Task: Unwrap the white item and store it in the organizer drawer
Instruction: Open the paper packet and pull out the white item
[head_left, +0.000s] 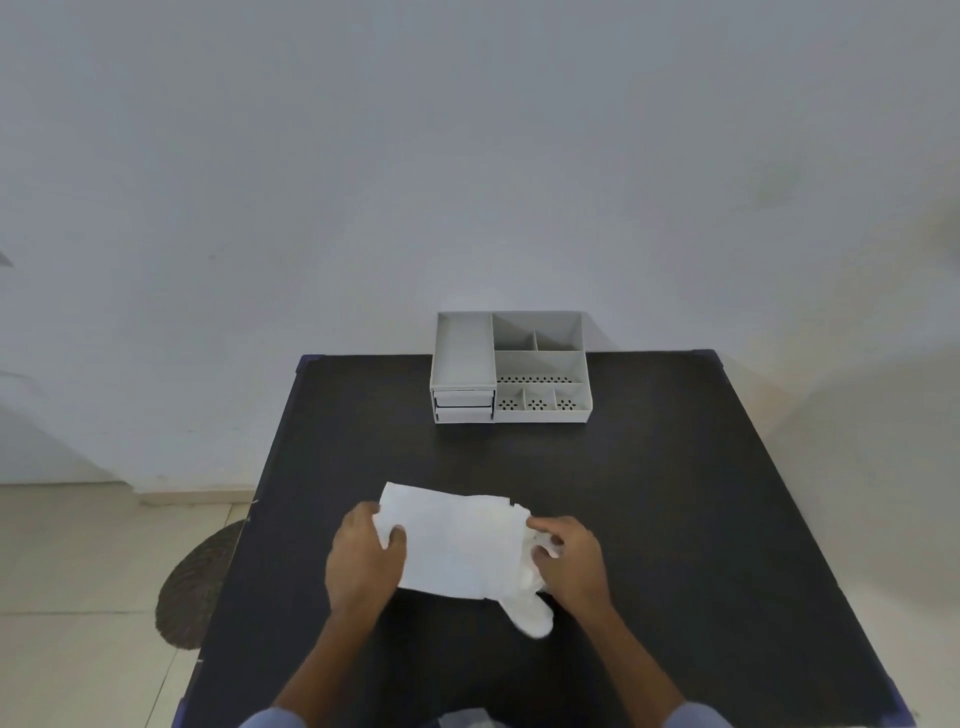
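Head view: black table (649, 493), grey organizer (511, 366) at far edge, its 2 small drawers (463, 406) closed at front left. White wrapping sheet (452, 545) lies near the table's front centre. Left hand (363, 558) pinches the sheet's left edge, thumb on top. Right hand (569, 558), fingers curled, grips the white item (532, 608) emerging at the sheet's right end.
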